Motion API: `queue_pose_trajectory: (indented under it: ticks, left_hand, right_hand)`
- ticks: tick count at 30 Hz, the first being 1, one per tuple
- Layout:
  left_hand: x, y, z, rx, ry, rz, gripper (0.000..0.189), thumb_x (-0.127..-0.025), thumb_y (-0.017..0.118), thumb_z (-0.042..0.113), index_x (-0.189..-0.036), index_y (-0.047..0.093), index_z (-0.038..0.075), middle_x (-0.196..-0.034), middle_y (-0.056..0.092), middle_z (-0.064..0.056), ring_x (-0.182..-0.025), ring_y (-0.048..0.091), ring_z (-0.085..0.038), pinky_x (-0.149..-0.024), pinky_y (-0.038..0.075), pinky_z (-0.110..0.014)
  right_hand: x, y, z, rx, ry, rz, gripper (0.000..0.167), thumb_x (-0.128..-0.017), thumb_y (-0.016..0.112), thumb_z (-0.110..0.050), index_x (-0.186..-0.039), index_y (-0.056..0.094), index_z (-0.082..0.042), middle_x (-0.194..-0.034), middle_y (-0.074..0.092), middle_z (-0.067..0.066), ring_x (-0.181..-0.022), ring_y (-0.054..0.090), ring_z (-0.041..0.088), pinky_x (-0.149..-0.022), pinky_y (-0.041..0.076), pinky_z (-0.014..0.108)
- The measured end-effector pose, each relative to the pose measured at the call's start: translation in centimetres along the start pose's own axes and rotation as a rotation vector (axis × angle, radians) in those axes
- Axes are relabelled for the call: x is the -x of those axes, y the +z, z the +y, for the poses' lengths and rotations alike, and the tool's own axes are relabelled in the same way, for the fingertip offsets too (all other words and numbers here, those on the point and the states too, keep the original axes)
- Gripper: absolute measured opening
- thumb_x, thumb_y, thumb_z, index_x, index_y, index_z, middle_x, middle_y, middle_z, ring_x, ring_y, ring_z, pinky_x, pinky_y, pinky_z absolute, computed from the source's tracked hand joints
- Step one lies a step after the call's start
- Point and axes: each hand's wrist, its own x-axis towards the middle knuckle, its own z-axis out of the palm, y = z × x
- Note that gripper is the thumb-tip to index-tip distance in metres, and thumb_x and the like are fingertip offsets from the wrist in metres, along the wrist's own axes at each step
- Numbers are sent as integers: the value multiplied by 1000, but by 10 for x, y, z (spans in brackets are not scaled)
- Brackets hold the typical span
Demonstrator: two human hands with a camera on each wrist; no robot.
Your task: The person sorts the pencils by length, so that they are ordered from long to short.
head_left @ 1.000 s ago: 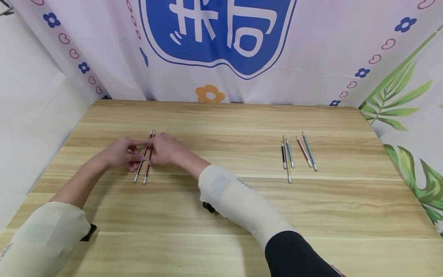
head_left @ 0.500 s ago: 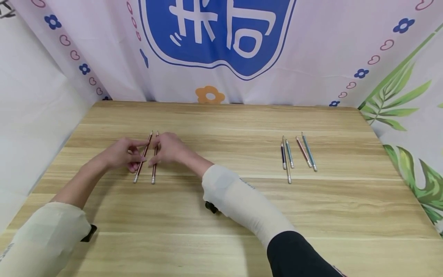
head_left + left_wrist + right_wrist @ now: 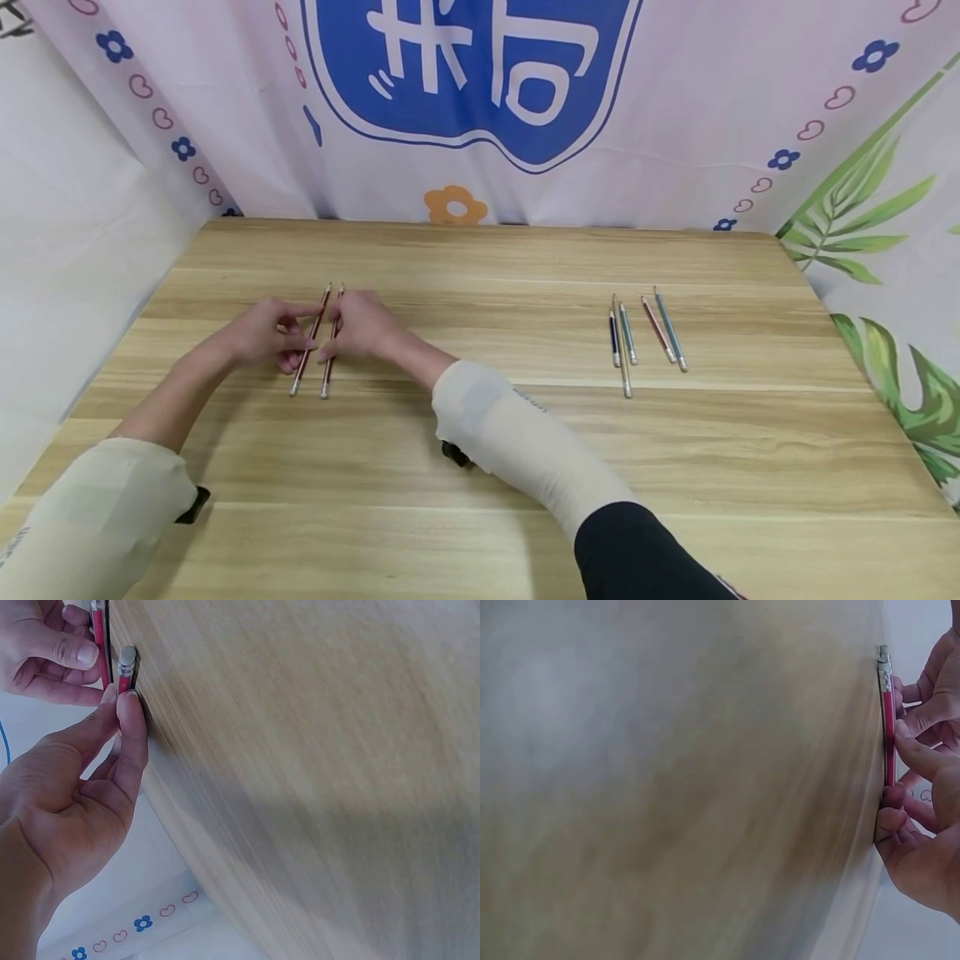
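Red pencils, two: left pencil (image 3: 315,325) and right pencil (image 3: 327,375), side by side, apart, left of centre in the head frame, on the desk (image 3: 480,500). Left hand (image 3: 262,333): fingers pinched the left pencil. Right hand (image 3: 365,325): fingers gripped the right pencil. Handling, as judged: light, stiff, apt to roll, tips breakable; best held mid-barrel. Appearance: slim, straight; silvery ferrules, pale erasers towards lower frame.

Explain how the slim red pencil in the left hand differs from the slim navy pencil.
The slim red pencil looks longer than the slim navy pencil. In the head view, the red slants more than the navy. The left hand pinches the red; no hand touches the navy. Both have whitish erasers.
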Motion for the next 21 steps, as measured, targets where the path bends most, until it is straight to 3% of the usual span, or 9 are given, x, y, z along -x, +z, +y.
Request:
queue_pose_trajectory:
  ticks: [9, 21]
  left_hand:
    - [3, -1, 1, 0, 0, -4, 62, -96, 64, -10, -150, 35, -17, -76, 63, -13, -59, 64, -17, -56, 63, -34]
    - [2, -1, 1, -19, -4, 0, 61, -96, 64, -10, -150, 35, -16, -77, 63, -13, -58, 64, -17, -55, 63, -34]
  right_hand:
    - [0, 3, -1, -30, 24, 13, 37, -77, 94, -33, -80, 67, -9, -60, 46, -6, -55, 39, 5, -48, 33, 17]
    - [4, 1, -1, -91, 34, 19, 36, -78, 93, -30, -100, 74, -8, -73, 60, -3, -63, 48, 5, -52, 40, 16]
